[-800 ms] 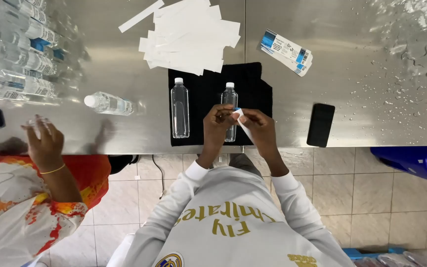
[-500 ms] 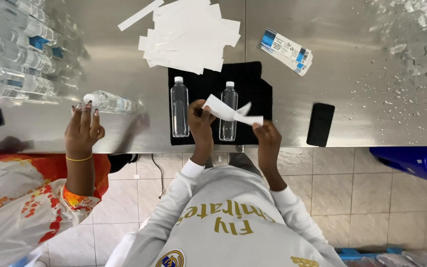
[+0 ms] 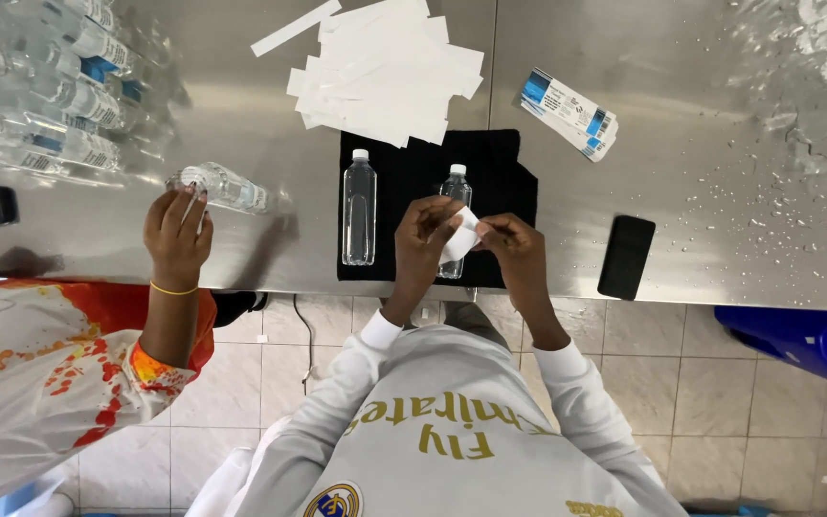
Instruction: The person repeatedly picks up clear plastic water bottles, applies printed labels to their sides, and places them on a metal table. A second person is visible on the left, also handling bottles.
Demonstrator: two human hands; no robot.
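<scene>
a white label is pinched between the left hand and the right hand, both grips closed on its edges, and it is held against a clear bottle that lies on the black cloth at the near edge of the steel table. the label is judged thin, limp and probably sticky on one face, so it is best taken by its ends and kept taut, while the bottle looks light, smooth and apt to roll, best steadied at mid-body. a second bottle lies just beside, a pile of strips lies beyond the cloth, a phone lies to the right, and another person's hand rests on a third bottle.
</scene>
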